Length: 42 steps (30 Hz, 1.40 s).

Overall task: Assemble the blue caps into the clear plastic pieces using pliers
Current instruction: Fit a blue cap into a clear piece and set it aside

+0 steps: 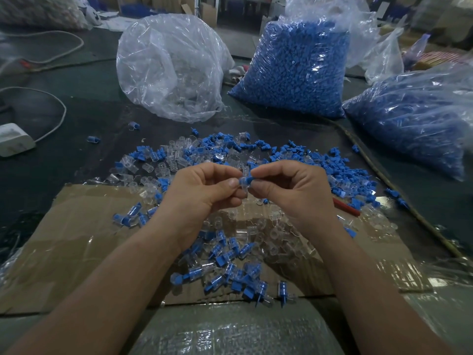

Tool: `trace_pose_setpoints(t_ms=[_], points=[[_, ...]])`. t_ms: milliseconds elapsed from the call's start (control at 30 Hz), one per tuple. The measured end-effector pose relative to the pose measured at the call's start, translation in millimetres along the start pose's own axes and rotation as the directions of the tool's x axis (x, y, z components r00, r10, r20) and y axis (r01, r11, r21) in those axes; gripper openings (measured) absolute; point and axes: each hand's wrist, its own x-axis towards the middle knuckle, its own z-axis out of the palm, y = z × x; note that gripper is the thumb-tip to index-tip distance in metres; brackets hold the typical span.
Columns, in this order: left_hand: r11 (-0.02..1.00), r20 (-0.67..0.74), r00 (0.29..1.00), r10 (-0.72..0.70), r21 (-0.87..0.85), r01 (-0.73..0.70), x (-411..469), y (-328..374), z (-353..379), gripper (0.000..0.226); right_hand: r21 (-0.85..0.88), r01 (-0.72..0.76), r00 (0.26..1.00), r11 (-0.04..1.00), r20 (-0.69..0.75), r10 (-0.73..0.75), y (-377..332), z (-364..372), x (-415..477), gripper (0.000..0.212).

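Observation:
My left hand and my right hand meet above the table's middle. The left pinches a clear plastic piece; the right pinches a blue cap that sits partly inside it. Behind the hands lies a scattered heap of loose blue caps and clear pieces. Below my wrists a pile of joined blue-and-clear parts rests on a flattened cardboard sheet. A red handle, perhaps the pliers, pokes out beside my right wrist; its head is hidden.
A big clear bag of clear pieces stands at the back centre. Two bags of blue caps stand at the back right. A white power adapter with cable lies far left. A rope runs along the right.

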Motion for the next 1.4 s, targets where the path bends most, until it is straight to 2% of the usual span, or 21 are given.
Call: trace_pose_setpoints(t_ms=[200,333,533,600,700,800,867,1033,1133,1233,1400], points=[[1.000,0.020,1.000,-0.006,0.012,0.006,1,-1,0,0.018,0.054,-0.002,0.999,0.999,0.053,-0.001,-1,0,0,0.017],[1.000,0.023,1.000,-0.012,-0.019,0.012,1,1,0,0.020,-0.003,0.009,0.998,1.000,0.065,-0.009,1,1,0,0.020],[0.998,0.017,0.999,-0.050,-0.040,0.051,1,3,1,0.020,0.072,-0.015,0.989,0.997,0.146,0.004,2,3,0,0.024],[0.998,0.014,0.998,-0.059,-0.005,0.059,1,3,0,0.017,0.077,-0.012,0.988,0.997,0.155,0.000,2,4,-1,0.022],[0.993,-0.004,1.000,-0.022,0.116,0.022,0,2,1,0.001,0.072,-0.030,0.992,0.997,0.122,0.021,2,4,-1,0.022],[0.993,-0.035,0.998,0.049,0.112,-0.045,0,3,0,0.013,0.035,-0.035,0.993,0.999,0.115,0.031,2,3,-1,0.023],[0.990,-0.014,0.997,0.075,0.124,-0.072,0,4,0,0.008,0.029,-0.038,0.991,0.999,0.130,0.034,2,2,-1,0.021],[0.984,-0.008,0.998,0.063,0.169,-0.061,0,3,0,0.018,0.022,-0.064,0.986,0.998,0.154,0.060,6,1,0,0.021],[0.983,-0.013,0.999,0.035,0.179,-0.032,-1,5,0,0.008,-0.004,-0.040,0.983,0.999,0.177,0.040,7,2,0,0.020],[0.988,-0.027,1.000,0.016,0.151,-0.012,0,5,-1,0.012,0.006,-0.005,0.982,1.000,0.191,0.003,8,3,-1,0.022],[0.990,-0.009,0.999,-0.030,0.135,0.031,0,6,0,0.011,-0.081,0.139,0.983,0.987,0.130,-0.128,12,4,-1,0.021]])
